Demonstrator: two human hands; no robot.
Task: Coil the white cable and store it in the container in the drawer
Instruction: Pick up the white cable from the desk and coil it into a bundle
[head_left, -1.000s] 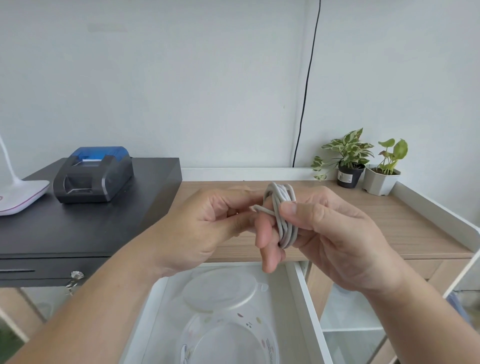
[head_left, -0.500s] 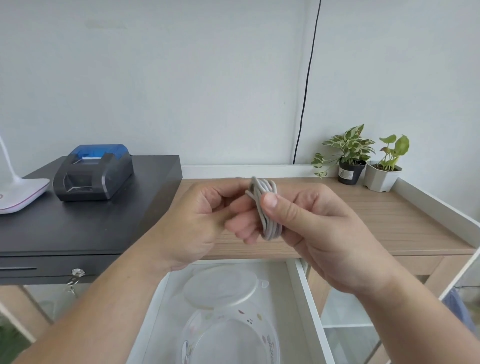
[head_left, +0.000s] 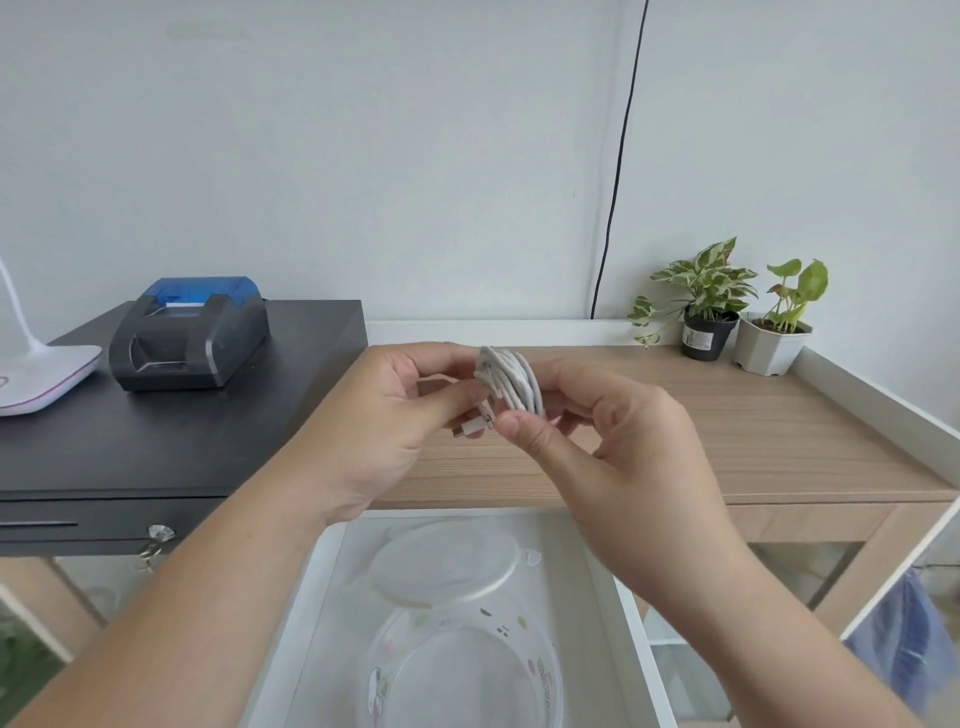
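The white cable (head_left: 510, 383) is wound into a small tight coil and held over the wooden desk. My right hand (head_left: 618, 447) grips the coil from the right, thumb at its lower edge. My left hand (head_left: 384, 415) pinches the cable's loose end, and the small plug (head_left: 467, 429) sticks out below its fingers. Below my hands a white drawer (head_left: 631, 654) stands open. Inside it are a clear round container (head_left: 462, 670) with small printed figures and, behind that, its round translucent lid (head_left: 447, 561).
A wooden desk (head_left: 753, 441) with a raised white rim carries two potted plants (head_left: 737, 306) at the back right. On the left, a black cash drawer (head_left: 156, 441) carries a receipt printer (head_left: 189, 332) and a white lamp base (head_left: 36, 379). A black wire (head_left: 615, 171) runs down the wall.
The coil has turned in my hands. My right thumb slid from the coil's front to its lower edge, and the plug end now shows below my left fingers.
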